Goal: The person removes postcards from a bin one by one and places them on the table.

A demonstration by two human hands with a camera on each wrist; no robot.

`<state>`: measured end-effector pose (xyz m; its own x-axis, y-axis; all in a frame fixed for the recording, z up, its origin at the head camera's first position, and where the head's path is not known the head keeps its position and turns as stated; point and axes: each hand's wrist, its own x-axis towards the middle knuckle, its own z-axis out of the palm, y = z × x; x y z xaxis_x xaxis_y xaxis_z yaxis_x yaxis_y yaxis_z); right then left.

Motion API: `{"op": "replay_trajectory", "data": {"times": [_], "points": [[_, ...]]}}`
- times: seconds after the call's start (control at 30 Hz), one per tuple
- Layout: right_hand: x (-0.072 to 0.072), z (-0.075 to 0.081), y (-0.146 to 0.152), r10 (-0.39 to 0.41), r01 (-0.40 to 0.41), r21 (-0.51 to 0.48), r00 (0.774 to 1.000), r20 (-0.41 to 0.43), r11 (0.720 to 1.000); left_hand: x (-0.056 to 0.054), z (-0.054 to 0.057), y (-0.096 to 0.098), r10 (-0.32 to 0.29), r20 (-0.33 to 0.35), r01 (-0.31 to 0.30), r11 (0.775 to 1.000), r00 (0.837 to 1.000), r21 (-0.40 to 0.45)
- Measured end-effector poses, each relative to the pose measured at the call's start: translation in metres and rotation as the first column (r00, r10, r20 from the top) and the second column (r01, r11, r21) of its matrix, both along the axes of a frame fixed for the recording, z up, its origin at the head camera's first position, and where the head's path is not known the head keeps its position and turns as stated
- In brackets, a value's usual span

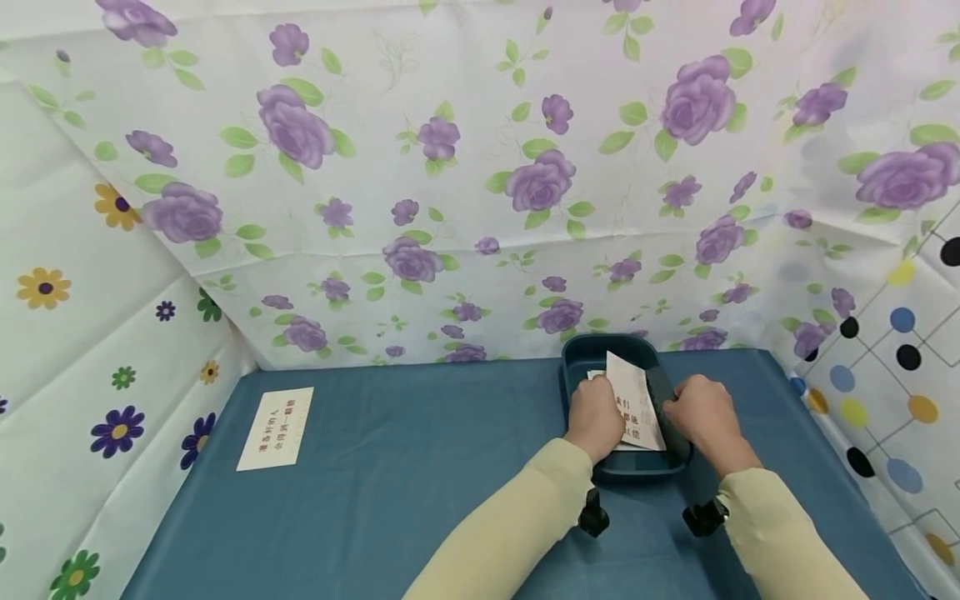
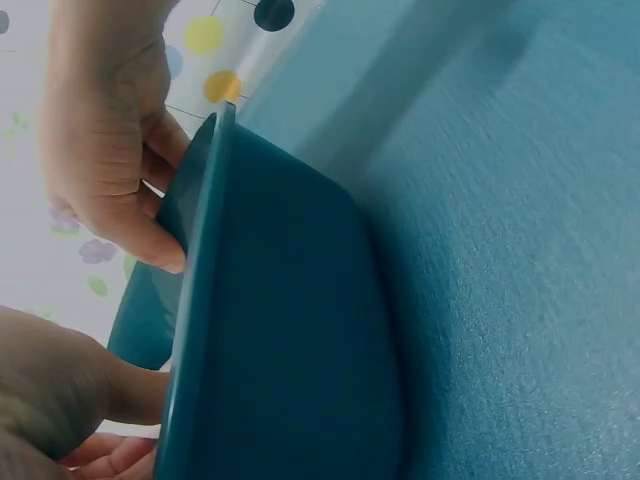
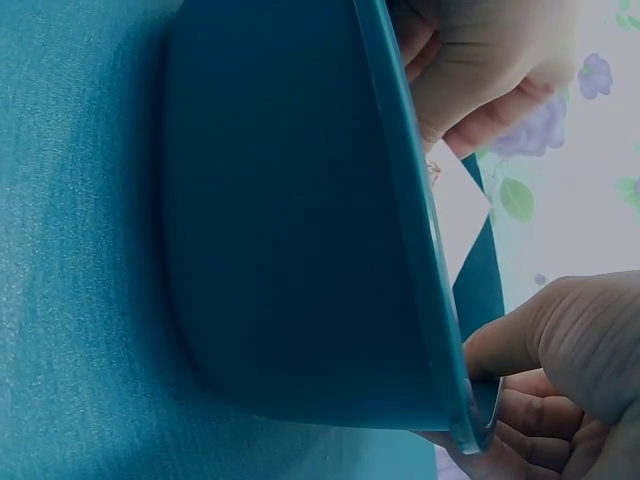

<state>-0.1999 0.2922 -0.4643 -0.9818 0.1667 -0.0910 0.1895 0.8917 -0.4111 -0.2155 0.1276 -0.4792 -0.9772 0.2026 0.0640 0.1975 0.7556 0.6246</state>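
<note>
A dark blue-green plastic tub (image 1: pixel 611 343) stands at the right part of the table, by the back curtain. My left hand (image 1: pixel 596 417) reaches into it and pinches a white paper card (image 1: pixel 633 400) with printed characters, tilted up at its far end. Edges of more white paper show beneath that card. On the tub's right side, my right hand (image 1: pixel 705 417) grips the rim, its thumb (image 3: pixel 500 345) inside and the other fingers outside. The tub's wall (image 2: pixel 290 300) hides most of the left fingertips in the left wrist view.
Another printed card (image 1: pixel 276 428) lies flat near the table's left edge. The blue tablecloth (image 1: pixel 420 467) covers the table. A purple-flowered curtain (image 1: pixel 480 167) rises behind, and patterned sheets hang at the left and right sides.
</note>
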Motion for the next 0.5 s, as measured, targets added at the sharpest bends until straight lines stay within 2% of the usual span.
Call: {"op": "replay_trajectory", "data": {"times": [0.3, 0.5], "points": [[0.001, 0.0, -0.002, 0.006, -0.006, 0.002, 1.0, 0.0, 1.0, 0.003, 0.003, -0.005, 0.057, 0.034, -0.061, 0.986, 0.998, 0.155], [0.0, 0.0, -0.002, 0.01, -0.01, 0.016, 1.0, -0.012, 1.0, 0.002, 0.006, -0.011, 0.069, -0.014, -0.065, 0.98, 0.998, 0.189]]}}
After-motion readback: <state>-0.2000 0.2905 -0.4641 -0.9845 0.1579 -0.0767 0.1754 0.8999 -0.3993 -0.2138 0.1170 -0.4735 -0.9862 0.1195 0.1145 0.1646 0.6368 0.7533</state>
